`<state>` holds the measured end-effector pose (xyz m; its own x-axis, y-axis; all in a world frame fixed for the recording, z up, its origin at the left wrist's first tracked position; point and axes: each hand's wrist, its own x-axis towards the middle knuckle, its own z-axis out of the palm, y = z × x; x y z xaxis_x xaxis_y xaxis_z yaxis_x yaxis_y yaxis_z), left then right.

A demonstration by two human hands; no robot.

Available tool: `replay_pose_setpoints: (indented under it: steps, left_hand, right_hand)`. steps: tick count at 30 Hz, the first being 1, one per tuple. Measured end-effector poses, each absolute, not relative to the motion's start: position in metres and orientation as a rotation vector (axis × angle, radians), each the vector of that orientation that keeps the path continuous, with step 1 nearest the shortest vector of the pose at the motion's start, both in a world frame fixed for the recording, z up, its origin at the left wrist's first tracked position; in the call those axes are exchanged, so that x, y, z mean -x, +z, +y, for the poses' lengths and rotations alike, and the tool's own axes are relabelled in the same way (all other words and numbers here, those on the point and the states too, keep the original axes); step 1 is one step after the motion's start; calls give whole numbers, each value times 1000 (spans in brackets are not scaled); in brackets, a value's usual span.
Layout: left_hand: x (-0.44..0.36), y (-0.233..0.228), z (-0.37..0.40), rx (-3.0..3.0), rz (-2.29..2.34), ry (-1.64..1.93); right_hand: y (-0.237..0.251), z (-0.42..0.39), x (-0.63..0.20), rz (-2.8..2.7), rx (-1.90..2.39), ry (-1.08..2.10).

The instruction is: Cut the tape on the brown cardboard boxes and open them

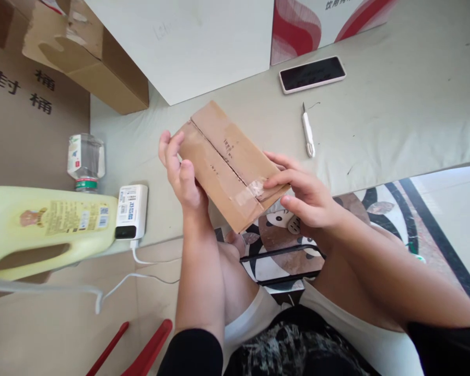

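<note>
Grip: left hand [186, 180] cups the box's [211, 138] left side; right hand [311, 198] grasps its right end, fingertip [272, 181] by the tape [245, 196].
Box: tilted, over the table's [395, 104] near edge.
Seam [220, 150]: probably best left unpressed, with even support from both sides.
Knife [308, 133]: right, blade seemingly bare; wrists should stay clear.
Hidden: box's underside, some fingers; print too small; far carton [203, 47] cut off.

Probably a home, storage-type corner; exact room unclear.
Evidence: yellow jug [50, 222], large printed carton [27, 138], phone [312, 74] and power bank [131, 211] on pale counter [391, 115], tiled floor [43, 326], panda-print surface [268, 237].
</note>
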<state>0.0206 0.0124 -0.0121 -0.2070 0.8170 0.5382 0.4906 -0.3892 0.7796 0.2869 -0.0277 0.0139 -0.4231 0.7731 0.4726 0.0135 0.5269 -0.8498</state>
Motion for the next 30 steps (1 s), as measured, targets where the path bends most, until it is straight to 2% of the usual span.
replay_pose_setpoints:
  steps: [5, 15, 24, 27, 30]
  left_hand:
    - [-16, -14, 16, -1768, 1532, 1696]
    - [-20, -13, 18, -1754, 1630, 1670]
    - [-25, -4, 14, -1682, 1666, 1612]
    - [-25, -4, 13, -1684, 1688, 1603]
    - [-25, -4, 13, -1680, 1680, 1619]
  right_hand:
    - [12, -29, -282, -1818, 636, 956]
    - [14, -33, -282, -2028, 728, 556]
    - [18, -31, -288, -1941, 814, 697]
    - [19, -27, -298, -1764, 991, 668]
    - [14, -11, -313, -1641, 1366, 545]
